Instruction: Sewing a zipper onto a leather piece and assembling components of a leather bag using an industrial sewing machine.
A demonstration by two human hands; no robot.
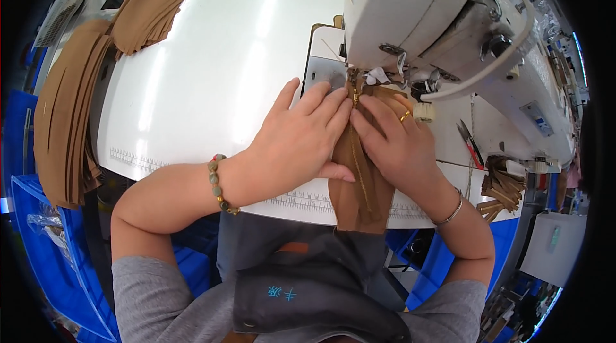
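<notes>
A brown fabric piece (350,208) with a narrow yellowish strip down its middle runs under the presser foot (353,75) of a white sewing machine (410,3). My left hand (298,137) lies on the fabric's left side, fingers stretched toward the foot and thumb out over the cloth below. On the other side, my right hand (401,150) has bent fingers closed on the fabric beside the strip, just below the foot. The fabric under both hands is partly hidden.
Stacks of brown cut pieces (64,112) (151,6) lie at left on the white table (224,67). Red-handled scissors (470,144) and bunched brown pieces (500,182) are at right. Blue bins (54,259) stand below the table.
</notes>
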